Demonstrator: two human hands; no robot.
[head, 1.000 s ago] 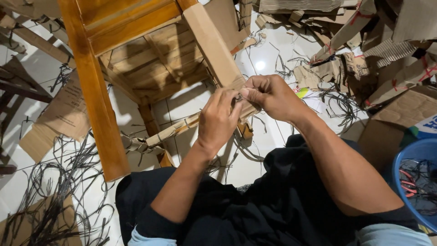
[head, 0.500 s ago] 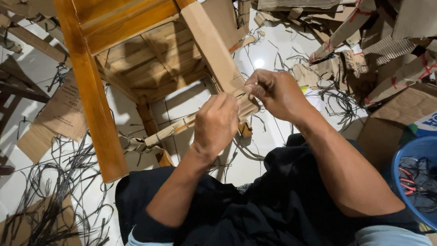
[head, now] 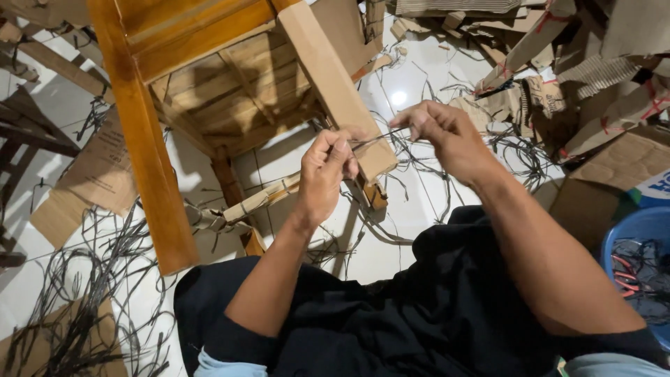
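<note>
Pinching a thin dark strap (head: 377, 138), both hands hold it taut between them just above a cardboard-wrapped chair leg (head: 335, 84). Left hand (head: 324, 174): fingers closed tight on the strap's near end. Right hand (head: 447, 132): fingertips pinched on the far end. Strap looks light, narrow, flexible yet springy, probably slick; best gripped close to the ends, as here. Below the fingers, loose strap offcuts (head: 84, 293) litter the white tiled floor (head: 391, 244); a blue basin (head: 638, 237) sits right of the right forearm.
</note>
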